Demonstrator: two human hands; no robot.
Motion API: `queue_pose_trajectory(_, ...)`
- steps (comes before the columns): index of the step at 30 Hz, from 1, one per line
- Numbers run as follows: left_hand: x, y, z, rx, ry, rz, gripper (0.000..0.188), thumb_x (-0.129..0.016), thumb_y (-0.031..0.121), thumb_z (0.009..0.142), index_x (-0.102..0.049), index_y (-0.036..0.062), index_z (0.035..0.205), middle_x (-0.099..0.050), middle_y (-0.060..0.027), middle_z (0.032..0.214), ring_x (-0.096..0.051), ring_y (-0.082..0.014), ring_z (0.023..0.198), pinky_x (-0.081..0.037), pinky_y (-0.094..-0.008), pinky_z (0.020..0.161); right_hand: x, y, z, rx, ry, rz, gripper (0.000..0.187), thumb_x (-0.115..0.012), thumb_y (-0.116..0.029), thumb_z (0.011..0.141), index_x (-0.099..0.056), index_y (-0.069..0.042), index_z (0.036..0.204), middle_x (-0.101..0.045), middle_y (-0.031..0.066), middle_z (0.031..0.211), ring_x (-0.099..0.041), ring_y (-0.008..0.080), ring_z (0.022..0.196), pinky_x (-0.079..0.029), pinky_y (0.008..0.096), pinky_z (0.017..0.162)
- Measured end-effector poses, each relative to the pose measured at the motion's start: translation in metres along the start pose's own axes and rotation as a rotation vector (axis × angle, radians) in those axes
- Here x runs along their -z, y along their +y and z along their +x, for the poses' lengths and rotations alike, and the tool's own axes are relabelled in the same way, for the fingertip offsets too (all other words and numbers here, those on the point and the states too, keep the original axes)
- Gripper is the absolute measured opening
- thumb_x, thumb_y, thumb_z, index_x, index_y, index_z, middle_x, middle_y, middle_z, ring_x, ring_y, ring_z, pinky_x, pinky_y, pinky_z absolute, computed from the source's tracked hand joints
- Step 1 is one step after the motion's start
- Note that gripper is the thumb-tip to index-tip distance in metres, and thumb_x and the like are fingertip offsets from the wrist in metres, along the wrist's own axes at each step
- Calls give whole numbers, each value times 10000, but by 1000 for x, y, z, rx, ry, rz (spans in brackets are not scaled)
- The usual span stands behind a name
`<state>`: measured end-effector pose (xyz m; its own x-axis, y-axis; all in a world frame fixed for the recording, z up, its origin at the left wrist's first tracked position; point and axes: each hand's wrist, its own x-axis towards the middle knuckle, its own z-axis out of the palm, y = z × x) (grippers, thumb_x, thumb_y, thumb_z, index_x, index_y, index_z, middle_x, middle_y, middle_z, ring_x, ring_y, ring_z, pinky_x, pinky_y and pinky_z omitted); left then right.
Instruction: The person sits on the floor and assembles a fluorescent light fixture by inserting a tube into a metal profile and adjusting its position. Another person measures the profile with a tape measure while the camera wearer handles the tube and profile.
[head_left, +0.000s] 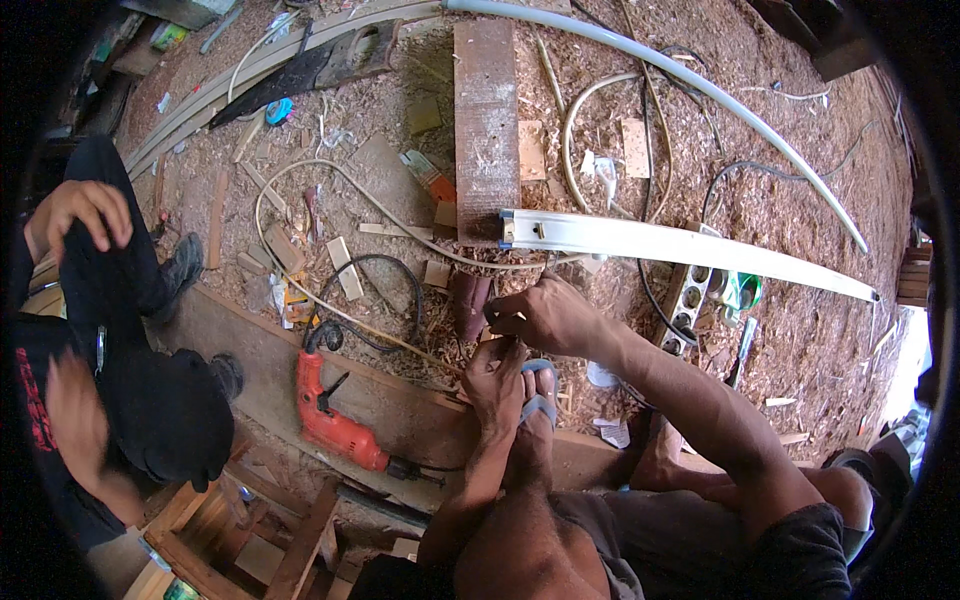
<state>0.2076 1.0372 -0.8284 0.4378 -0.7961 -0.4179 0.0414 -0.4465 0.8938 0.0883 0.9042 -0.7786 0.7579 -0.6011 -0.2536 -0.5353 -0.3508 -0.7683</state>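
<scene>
Your left hand (493,378) and right hand (545,315) work close, fingers curled; I can't tell their hold. Red drill (335,420) at eight o'clock, plank (486,130) twelve, white rail (690,249) two.

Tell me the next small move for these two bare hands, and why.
I'd probably steady the bare left hand while the bare right hand works: the two meet closely, anything between them is too small to make out, and the orange-red corded drill lies untouched.
</scene>
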Motion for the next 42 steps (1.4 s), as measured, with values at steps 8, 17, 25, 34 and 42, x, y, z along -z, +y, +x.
queue_pose_trajectory(8, -10, 43, -4, -159, 75, 171, 269, -734, 121, 856, -642, -34, 1056, -695, -149, 994, -659, -247, 898, -504, -363, 813, 2, -5, 6, -204, 103, 19, 236, -641, -202, 892, -623, 10, 994, -680, 202, 776, -675, 383, 695, -534, 459, 640)
queue_pose_trajectory(17, -3, 37, -1, -134, 29, 189, 220, -724, 94, 881, -658, -59, 1026, -685, -143, 966, -635, -215, 881, -502, -343, 808, 3, 6, 0, 6, 231, 30, 191, -620, -128, 876, -621, -4, 1022, -654, 209, 1012, -633, 386, 955, -509, 464, 846)
queue_pose_trajectory(25, 1, 41, -5, -68, -12, 73, 231, -707, 111, 906, -675, -83, 1029, -691, -137, 922, -623, -180, 853, -500, -319, 774, 11, 24, -38, 236, 126, -26, 270, -683, -162, 844, -671, -69, 1097, -620, 127, 1012, -606, 326, 988, -489, 423, 888)
queue_pose_trajectory(34, 10, 44, -1, -85, -41, 225, 253, -645, 150, 942, -662, -64, 1077, -691, -146, 998, -618, -208, 925, -478, -344, 852, -18, 17, -26, 158, 319, -138, 300, -651, -259, 887, -672, -81, 1127, -652, 95, 1083, -598, 284, 1043, -443, 417, 936)
queue_pose_trajectory(42, 1, 54, -1, -50, -91, 291, 215, -612, 103, 939, -661, -56, 1075, -688, -161, 1004, -625, -237, 923, -478, -356, 865, 1, 10, -40, 127, 218, 68, 215, -656, -243, 880, -659, -49, 974, -656, 123, 913, -627, 313, 870, -490, 434, 840)
